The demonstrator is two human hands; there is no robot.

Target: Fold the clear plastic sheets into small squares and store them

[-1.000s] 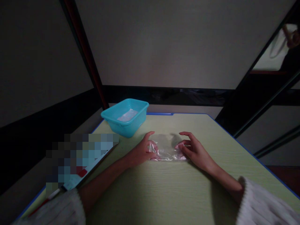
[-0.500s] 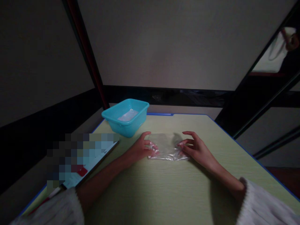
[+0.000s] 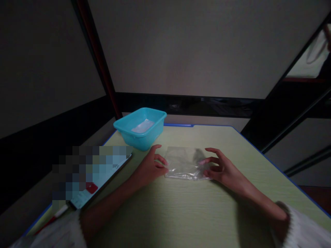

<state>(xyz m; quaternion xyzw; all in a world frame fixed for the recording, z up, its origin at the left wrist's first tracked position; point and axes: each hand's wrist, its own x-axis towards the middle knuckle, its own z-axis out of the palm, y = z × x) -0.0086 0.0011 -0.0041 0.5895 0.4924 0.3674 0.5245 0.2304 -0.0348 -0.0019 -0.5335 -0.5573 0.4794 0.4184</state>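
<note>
A clear plastic bag [image 3: 182, 163] lies flat on the table, with a crinkled, shiny strip along its near edge. At its left edge is my left hand [image 3: 151, 167], fingers curved and apart, holding nothing; the fingertips come right up to the film. On the other side, my right hand [image 3: 223, 168] is open too, its thumb and fingers spread. Its lower fingertips overlap the bag's right side and seem to touch it. Whether any film lies over those fingertips is hard to tell in the dim light.
Back left stands a turquoise plastic basin [image 3: 141, 137] with a pale flat packet [image 3: 143, 126] inside. A tablet-like device [image 3: 103, 182], partly blurred out, lies left of my forearm, near a red and white pen-like stick [image 3: 55, 215]. The pale table [image 3: 181, 213] has a blue edge.
My left hand has drawn away from the bag to the left, its fingertips now off the film. My right hand has shifted right and its fingers have spread. The bag lies flatter.
</note>
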